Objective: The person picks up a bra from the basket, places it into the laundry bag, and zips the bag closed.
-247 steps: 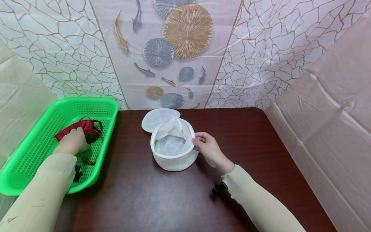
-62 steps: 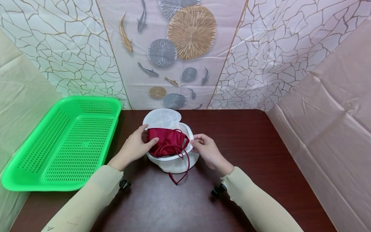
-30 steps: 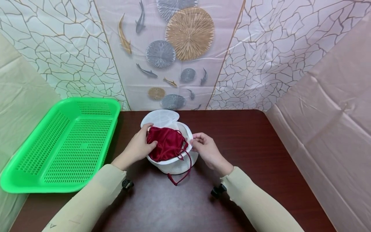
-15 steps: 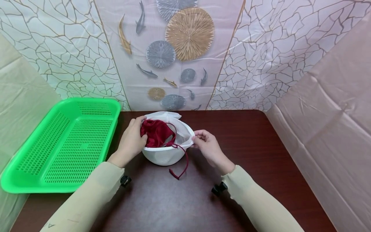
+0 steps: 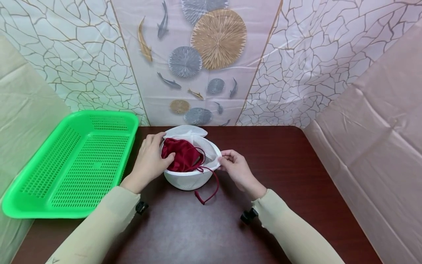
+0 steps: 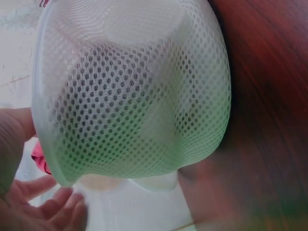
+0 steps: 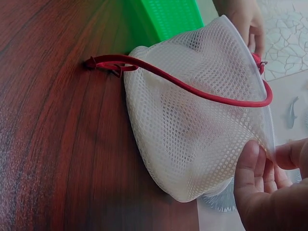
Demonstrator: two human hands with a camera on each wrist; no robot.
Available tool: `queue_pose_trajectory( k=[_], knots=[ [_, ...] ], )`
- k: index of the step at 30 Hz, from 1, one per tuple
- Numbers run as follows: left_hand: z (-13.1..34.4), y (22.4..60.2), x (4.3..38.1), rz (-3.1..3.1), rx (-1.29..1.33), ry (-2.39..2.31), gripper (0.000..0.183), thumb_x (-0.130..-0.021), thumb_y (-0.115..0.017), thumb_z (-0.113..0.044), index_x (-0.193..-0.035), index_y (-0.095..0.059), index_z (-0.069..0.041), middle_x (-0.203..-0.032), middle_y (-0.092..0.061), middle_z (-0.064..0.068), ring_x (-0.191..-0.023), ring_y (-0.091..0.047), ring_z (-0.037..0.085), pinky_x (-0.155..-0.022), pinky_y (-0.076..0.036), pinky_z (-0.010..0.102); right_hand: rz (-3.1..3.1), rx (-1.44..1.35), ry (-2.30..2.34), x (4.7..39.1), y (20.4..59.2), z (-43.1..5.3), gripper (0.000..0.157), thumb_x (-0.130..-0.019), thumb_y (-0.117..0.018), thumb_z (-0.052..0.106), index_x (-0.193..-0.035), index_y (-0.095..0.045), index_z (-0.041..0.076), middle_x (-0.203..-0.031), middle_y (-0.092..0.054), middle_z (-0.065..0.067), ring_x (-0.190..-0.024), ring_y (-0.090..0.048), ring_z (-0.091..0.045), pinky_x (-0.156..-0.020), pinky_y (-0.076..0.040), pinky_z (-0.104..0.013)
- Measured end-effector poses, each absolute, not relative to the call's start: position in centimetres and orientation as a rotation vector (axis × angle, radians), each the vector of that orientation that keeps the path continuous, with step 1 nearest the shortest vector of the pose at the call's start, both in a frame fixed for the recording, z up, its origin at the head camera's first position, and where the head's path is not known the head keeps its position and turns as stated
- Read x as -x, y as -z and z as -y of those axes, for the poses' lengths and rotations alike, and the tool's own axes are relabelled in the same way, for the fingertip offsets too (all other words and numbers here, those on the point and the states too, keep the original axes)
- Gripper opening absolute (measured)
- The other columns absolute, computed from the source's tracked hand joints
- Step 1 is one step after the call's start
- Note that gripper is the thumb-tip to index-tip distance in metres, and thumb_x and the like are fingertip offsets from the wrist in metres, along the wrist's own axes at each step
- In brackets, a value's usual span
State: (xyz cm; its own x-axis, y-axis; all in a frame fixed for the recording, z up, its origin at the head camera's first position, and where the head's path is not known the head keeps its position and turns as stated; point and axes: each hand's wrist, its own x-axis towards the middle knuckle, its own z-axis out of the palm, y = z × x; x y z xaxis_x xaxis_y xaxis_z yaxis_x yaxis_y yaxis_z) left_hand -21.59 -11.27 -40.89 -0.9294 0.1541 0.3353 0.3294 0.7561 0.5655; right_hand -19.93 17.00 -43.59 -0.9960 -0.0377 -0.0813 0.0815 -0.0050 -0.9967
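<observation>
A white mesh laundry bag (image 5: pixel 188 180) with a stiff rim stands on the table, its round lid (image 5: pixel 184 131) folded back behind it. Inside its mouth lies a bunched red satin garment (image 5: pixel 181 156); a thin red strap (image 7: pixel 192 91) hangs over the front rim to the table. My left hand (image 5: pixel 150 157) holds the garment at the bag's left side, thumb on the red cloth and fingers by the rim; the rim partly hides that grip in the left wrist view. With thumb and fingers, my right hand (image 5: pixel 235 168) pinches the bag's right rim.
To the left, a green perforated plastic basket (image 5: pixel 92 212) stands on the dark wooden table (image 5: pixel 197 234). Patterned sheets (image 5: pixel 217 102) hang behind the table, and a plain pinkish sheet (image 5: pixel 372 146) borders its right side.
The red garment has moved from the basket into the bag with my left hand. Lately it sits lower and further left in the mouth, and the bag's rim has shifted. My right hand keeps its pinch.
</observation>
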Motion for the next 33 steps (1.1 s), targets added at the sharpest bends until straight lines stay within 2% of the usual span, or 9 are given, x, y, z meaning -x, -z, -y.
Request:
queue_pose_trajectory(
  k=[5,8,11,16,26,33],
  knots=[
    [10.4,40.2,21.1,2.509,0.552,0.795,0.062,-0.078,-0.074,-0.026,-0.131,-0.051,-0.005,-0.12,-0.047,0.015,-0.111,-0.041,0.033,-0.091,-0.031,0.049,-2.164,-0.046,2.167,19.9,43.6,-17.0,0.019,-0.094,-0.058,0.0,-0.111,-0.057,-0.009,-0.097,-0.061,-0.019,-0.079,-0.062,-0.02,-0.075,-0.055,-0.034],
    [9.6,39.8,20.8,2.425,0.696,0.747,0.054,-0.078,-0.073,-0.025,-0.125,-0.055,-0.004,-0.118,-0.05,0.015,-0.109,-0.044,0.034,-0.089,-0.034,0.05,-2.166,-0.043,2.164,19.9,43.6,-17.1,0.019,-0.094,-0.058,0.0,-0.11,-0.057,-0.009,-0.097,-0.061,-0.019,-0.079,-0.062,-0.021,-0.077,-0.055,-0.037],
    [8.8,39.7,20.4,2.405,0.828,0.733,0.05,-0.079,-0.072,-0.025,-0.123,-0.058,-0.006,-0.116,-0.053,0.013,-0.106,-0.048,0.032,-0.089,-0.037,0.048,-2.16,-0.04,2.162,19.9,43.7,-17.0,0.019,-0.094,-0.058,0.0,-0.11,-0.057,-0.009,-0.097,-0.061,-0.019,-0.08,-0.062,-0.02,-0.082,-0.053,-0.044],
    [7.6,39.8,19.9,2.485,0.992,0.725,0.048,-0.081,-0.074,-0.028,-0.124,-0.059,-0.01,-0.114,-0.056,0.006,-0.106,-0.052,0.025,-0.094,-0.042,0.041,-2.157,-0.047,2.163,19.8,43.7,-17.0,0.019,-0.093,-0.059,0.0,-0.11,-0.057,-0.009,-0.097,-0.061,-0.019,-0.079,-0.062,-0.02,-0.086,-0.049,-0.053],
    [5.8,40.5,19.4,2.611,1.122,0.707,0.043,-0.079,-0.074,-0.026,-0.119,-0.063,-0.013,-0.11,-0.059,-0.001,-0.104,-0.053,0.015,-0.094,-0.043,0.032,-2.147,-0.051,2.168,19.7,43.7,-17.0,0.02,-0.093,-0.059,-0.001,-0.111,-0.056,-0.01,-0.099,-0.06,-0.021,-0.082,-0.061,-0.022,-0.085,-0.051,-0.048],
    [5.2,41.1,19.3,2.635,1.139,0.697,0.042,-0.08,-0.074,-0.028,-0.118,-0.064,-0.013,-0.108,-0.061,0.0,-0.1,-0.055,0.015,-0.088,-0.046,0.032,-2.144,-0.035,2.166,19.6,43.6,-17.0,0.021,-0.094,-0.059,0.0,-0.112,-0.056,-0.009,-0.101,-0.06,-0.024,-0.088,-0.061,-0.03,-0.088,-0.048,-0.054]
  ],
)
